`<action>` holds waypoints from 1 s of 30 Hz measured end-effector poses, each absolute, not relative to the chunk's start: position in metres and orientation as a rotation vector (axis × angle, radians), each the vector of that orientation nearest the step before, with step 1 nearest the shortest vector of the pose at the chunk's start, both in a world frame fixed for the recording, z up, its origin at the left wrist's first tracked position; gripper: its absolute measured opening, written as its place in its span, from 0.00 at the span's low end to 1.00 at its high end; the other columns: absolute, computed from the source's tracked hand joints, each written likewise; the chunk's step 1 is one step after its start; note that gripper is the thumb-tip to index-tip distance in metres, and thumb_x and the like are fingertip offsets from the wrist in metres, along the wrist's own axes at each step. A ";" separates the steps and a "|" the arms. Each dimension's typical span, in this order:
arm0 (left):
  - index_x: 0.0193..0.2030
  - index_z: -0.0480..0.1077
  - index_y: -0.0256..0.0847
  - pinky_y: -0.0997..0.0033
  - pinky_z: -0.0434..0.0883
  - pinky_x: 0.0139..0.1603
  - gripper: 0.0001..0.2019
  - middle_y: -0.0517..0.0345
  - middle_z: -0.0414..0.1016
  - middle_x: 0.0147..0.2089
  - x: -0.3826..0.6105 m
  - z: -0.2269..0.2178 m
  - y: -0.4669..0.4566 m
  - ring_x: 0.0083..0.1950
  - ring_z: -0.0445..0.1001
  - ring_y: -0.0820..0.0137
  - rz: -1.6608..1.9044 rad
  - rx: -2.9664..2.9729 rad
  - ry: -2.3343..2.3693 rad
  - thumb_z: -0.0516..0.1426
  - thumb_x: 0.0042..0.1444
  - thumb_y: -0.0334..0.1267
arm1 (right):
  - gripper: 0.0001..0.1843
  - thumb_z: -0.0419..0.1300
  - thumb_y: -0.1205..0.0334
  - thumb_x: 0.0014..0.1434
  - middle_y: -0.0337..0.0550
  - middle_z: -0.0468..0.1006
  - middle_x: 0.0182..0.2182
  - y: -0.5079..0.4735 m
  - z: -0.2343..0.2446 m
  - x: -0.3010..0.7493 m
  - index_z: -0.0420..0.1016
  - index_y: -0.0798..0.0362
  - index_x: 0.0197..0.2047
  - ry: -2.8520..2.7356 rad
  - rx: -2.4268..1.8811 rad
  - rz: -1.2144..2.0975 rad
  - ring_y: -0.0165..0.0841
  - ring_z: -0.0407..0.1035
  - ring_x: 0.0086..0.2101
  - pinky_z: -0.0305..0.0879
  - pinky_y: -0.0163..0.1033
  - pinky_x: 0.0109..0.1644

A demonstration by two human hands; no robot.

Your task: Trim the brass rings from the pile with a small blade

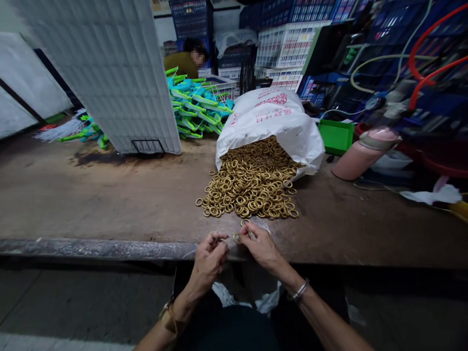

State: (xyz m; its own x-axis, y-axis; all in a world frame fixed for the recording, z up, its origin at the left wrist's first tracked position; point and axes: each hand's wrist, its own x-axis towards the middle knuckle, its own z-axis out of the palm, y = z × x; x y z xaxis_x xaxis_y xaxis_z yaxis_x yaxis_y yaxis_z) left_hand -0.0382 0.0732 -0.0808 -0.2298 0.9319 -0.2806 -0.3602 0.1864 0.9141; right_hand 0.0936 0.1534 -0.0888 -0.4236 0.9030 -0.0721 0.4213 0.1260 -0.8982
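At the table's front edge, my right hand (262, 246) is closed in a pinch. A small brass-coloured ring (237, 238) shows at its fingertips, along with a thin silvery piece (250, 231) I cannot identify. Just beyond the fingers is another ring (245, 223). My left hand (211, 257) is closed a little to the left, fingers curled and thumb pressed in; what it holds, if anything, is too small to make out. A heap of brass-coloured rings (249, 191) lies past both hands, spilling from a white sack (273, 112) on its side.
The brown table (101, 206) extends to both sides. A grey ribbed panel (145, 83) stands at left, near green and blue plastic pieces (200, 104). On the right are a pink bottle (365, 153), a green tray (336, 137) and red hoses (417, 75). A person (182, 63) is behind, near stacked crates (282, 45).
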 end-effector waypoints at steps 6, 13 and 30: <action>0.39 0.69 0.38 0.75 0.65 0.36 0.10 0.58 0.71 0.31 -0.037 -0.085 0.071 0.32 0.69 0.72 1.396 1.042 1.335 0.55 0.50 0.37 | 0.06 0.54 0.60 0.46 0.30 0.61 0.18 0.140 -0.085 0.084 0.63 0.54 0.25 -1.577 -1.171 1.741 0.23 0.53 0.20 0.49 0.29 0.23; 0.30 0.70 0.39 0.74 0.65 0.34 0.06 0.58 0.72 0.27 -0.040 -0.078 0.072 0.29 0.69 0.71 1.371 1.158 1.367 0.53 0.52 0.37 | 0.11 0.50 0.56 0.51 0.30 0.60 0.15 0.138 -0.077 0.082 0.63 0.54 0.24 -1.599 -1.249 1.733 0.22 0.49 0.16 0.46 0.30 0.20; 0.26 0.59 0.38 0.82 0.43 0.14 0.17 0.67 0.59 0.20 -0.037 -0.078 0.074 0.14 0.46 0.85 1.224 0.632 1.144 0.55 0.47 0.52 | 0.16 0.45 0.54 0.56 0.36 0.66 0.17 0.142 -0.084 0.083 0.62 0.54 0.22 -1.881 -1.225 1.388 0.26 0.59 0.21 0.54 0.31 0.26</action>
State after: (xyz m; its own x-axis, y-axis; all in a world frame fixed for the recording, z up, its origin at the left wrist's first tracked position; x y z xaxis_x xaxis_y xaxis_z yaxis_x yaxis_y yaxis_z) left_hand -0.0369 0.0736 -0.0777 -0.0664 0.9419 -0.3292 -0.3926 0.2787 0.8765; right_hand 0.0832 0.1419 -0.0837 -0.4719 0.8742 -0.1142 0.3670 0.0770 -0.9270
